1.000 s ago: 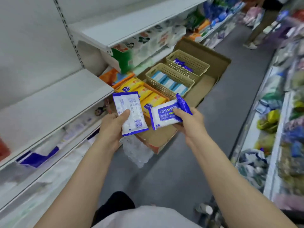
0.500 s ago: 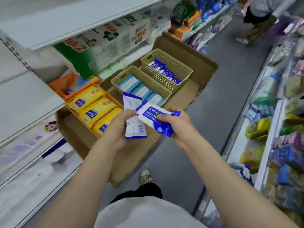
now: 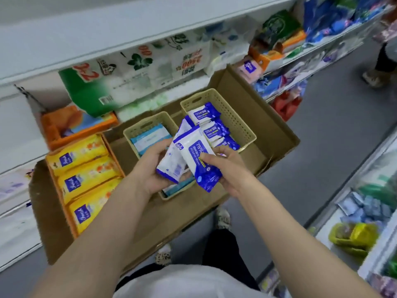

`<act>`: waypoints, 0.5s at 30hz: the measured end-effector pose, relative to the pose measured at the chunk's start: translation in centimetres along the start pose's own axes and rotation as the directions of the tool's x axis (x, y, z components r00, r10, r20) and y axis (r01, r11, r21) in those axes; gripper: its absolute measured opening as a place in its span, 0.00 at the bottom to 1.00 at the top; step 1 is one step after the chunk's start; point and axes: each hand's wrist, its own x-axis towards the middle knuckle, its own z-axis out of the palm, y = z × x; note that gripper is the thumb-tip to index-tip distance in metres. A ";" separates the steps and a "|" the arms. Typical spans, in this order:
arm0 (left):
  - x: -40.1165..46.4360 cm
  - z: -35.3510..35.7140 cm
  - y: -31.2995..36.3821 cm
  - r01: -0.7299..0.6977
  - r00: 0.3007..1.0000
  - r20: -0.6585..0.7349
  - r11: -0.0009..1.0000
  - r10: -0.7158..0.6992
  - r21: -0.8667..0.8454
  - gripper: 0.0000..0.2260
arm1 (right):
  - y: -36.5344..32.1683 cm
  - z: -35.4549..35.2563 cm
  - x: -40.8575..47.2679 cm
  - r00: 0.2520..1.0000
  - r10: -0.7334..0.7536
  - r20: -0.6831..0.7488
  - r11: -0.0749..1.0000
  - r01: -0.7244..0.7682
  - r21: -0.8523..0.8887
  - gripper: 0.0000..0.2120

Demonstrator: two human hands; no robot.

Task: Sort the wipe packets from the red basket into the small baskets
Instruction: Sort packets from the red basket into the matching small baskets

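My left hand (image 3: 148, 171) grips a white and blue wipe packet (image 3: 171, 164) above the near beige basket (image 3: 137, 131), which holds light-blue packets. My right hand (image 3: 227, 168) pinches a second packet with a blue "75%" label (image 3: 200, 160), which overlaps the first one. Behind them the far beige basket (image 3: 236, 123) holds several matching blue and white packets (image 3: 214, 130). Both baskets stand in a flat cardboard tray (image 3: 268, 117). An orange-red basket (image 3: 53, 179) at the left holds three yellow wipe packs (image 3: 83, 181).
White shelves run along the left, with a green and white tissue pack (image 3: 120, 82) and an orange box (image 3: 73, 125) by the tray. Stocked shelves line the right side. A grey aisle floor (image 3: 322, 160) lies between. Another person's foot (image 3: 378, 76) shows at the far right.
I have stepped closer, so the baskets lie right under my hands. The two packets have come together, and both hands have moved forward over the near beige basket.
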 end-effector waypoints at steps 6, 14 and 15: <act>6.1 2.1 1.5 -0.220 0.922 -0.330 0.975 0.203 -0.015 0.12 | -6.9 -5.2 9.9 0.990 -0.010 0.143 0.996 0.023 -0.090 0.18; 10.6 6.4 0.0 -0.240 0.772 -0.544 0.943 0.329 0.231 0.09 | -13.4 -10.6 20.0 0.974 0.049 0.221 0.933 0.033 -0.357 0.17; 10.9 6.6 -0.1 -0.233 0.762 -0.560 0.945 0.323 0.229 0.09 | -13.4 -10.7 21.1 0.970 0.067 0.234 0.919 0.031 -0.392 0.17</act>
